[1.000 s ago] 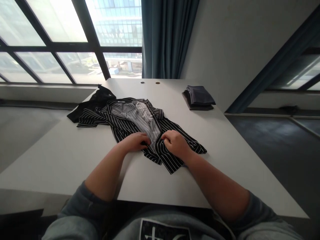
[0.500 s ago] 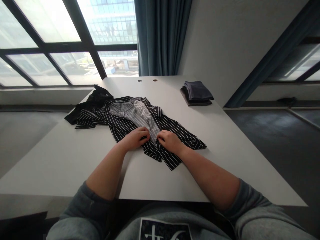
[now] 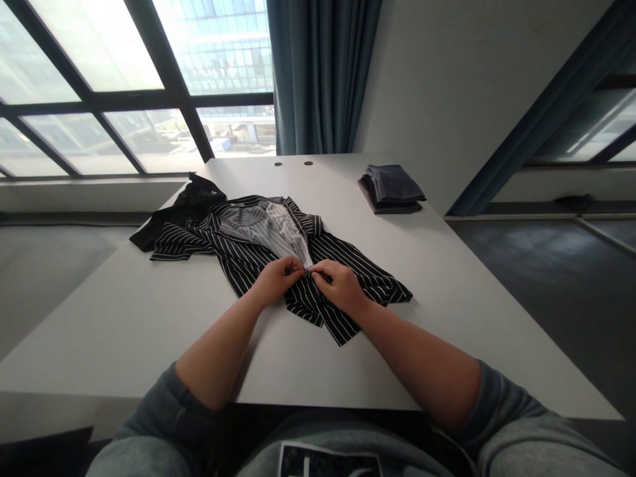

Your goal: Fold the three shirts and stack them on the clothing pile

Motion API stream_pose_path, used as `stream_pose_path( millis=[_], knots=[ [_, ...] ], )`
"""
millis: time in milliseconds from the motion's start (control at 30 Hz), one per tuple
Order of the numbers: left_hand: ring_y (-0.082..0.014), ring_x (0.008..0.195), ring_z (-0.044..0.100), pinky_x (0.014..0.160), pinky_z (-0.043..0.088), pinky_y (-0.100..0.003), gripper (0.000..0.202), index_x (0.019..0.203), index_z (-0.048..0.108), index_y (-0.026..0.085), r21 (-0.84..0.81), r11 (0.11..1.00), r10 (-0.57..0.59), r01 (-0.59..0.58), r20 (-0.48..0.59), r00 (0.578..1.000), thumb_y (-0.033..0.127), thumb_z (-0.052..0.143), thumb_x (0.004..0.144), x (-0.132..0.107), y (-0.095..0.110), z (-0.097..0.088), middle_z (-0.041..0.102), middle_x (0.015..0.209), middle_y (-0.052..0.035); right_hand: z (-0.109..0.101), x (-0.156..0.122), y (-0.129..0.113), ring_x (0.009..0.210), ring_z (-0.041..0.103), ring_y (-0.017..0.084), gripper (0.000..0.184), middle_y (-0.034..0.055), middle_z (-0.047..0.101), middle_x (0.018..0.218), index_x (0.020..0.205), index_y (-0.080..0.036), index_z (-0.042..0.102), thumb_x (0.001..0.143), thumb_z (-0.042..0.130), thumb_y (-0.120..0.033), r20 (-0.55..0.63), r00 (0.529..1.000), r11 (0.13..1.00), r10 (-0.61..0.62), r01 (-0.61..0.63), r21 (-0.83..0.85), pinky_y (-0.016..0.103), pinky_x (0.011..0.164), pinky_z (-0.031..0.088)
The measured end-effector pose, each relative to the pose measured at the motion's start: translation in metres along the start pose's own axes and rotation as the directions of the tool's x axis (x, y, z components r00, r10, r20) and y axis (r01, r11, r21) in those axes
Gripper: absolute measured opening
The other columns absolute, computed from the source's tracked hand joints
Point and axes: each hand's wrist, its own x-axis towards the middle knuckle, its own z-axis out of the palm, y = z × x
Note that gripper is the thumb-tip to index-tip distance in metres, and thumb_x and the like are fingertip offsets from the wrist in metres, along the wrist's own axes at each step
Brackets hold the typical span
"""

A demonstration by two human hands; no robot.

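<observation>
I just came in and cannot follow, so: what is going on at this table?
A person works with both hands on a black pinstriped shirt lying open on a white table. The left hand and right hand pinch its front edges together. A black garment lies under it, and folded dark clothes sit further back.

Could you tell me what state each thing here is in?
Left hand: pinching the shirt's front edge.
Right hand: pinching the opposite front edge.
Striped shirt: lying on the table, front partly open.
Folded clothes: stacked, folded.
Curtain: hanging, drawn aside.
</observation>
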Motion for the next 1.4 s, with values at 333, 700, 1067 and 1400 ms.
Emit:
stream_pose_path(
  millis=[333, 700, 1067, 1400],
  knots=[
    [-0.0169, 0.079, 0.067, 0.077, 0.049, -0.028, 0.012, 0.086, 0.071, 0.020, -0.044, 0.995, -0.090, 0.087, -0.067, 0.994, 0.032, 0.068, 0.086, -0.002, 0.010, 0.003, 0.075, 0.084, -0.0003, 0.007, -0.003, 0.004, 0.075, 0.068, 0.017, 0.014, 0.0032, 0.074, 0.093, 0.099, -0.023, 0.075, 0.088, 0.069, -0.019, -0.018, 0.989, 0.985, 0.147, -0.145, 0.098, 0.033, 0.074, 0.059],
    [-0.0172, 0.079, 0.065, 0.075, 0.048, -0.029, 0.017, 0.096, 0.073, 0.020, -0.048, 0.997, -0.057, 0.057, 0.000, 0.998, 0.032, 0.068, 0.084, -0.001, 0.005, 0.002, 0.074, 0.086, -0.0006, 0.009, -0.004, 0.008, 0.075, 0.068, 0.018, 0.009, 0.0032, 0.073, 0.088, 0.092, -0.022, 0.075, 0.085, 0.072, -0.027, -0.069, 0.964, 0.952, 0.258, -0.241, 0.190, 0.032, 0.073, 0.060],
    [-0.0152, 0.077, 0.064, 0.074, 0.047, -0.027, 0.013, 0.093, 0.073, 0.022, -0.005, 1.000, 0.007, -0.008, -0.055, 0.998, 0.033, 0.073, 0.086, -0.003, 0.005, 0.004, 0.073, 0.084, 0.0020, 0.006, -0.003, 0.002, 0.080, 0.069, 0.020, 0.009, 0.0031, 0.073, 0.091, 0.096, -0.025, 0.072, 0.090, 0.066, -0.021, -0.059, 0.990, 0.990, 0.127, -0.122, 0.075, 0.035, 0.078, 0.059],
    [-0.0148, 0.077, 0.066, 0.076, 0.047, -0.026, 0.006, 0.089, 0.073, 0.021, 0.060, 0.998, 0.038, -0.032, -0.102, 0.994, 0.027, 0.072, 0.088, -0.003, 0.005, 0.006, 0.074, 0.084, 0.0017, 0.005, -0.004, -0.002, 0.080, 0.070, 0.019, 0.010, 0.0031, 0.074, 0.092, 0.096, -0.023, 0.073, 0.090, 0.067, -0.017, -0.069, 0.994, 0.994, 0.080, -0.074, 0.081, 0.033, 0.077, 0.059]
  ],
)
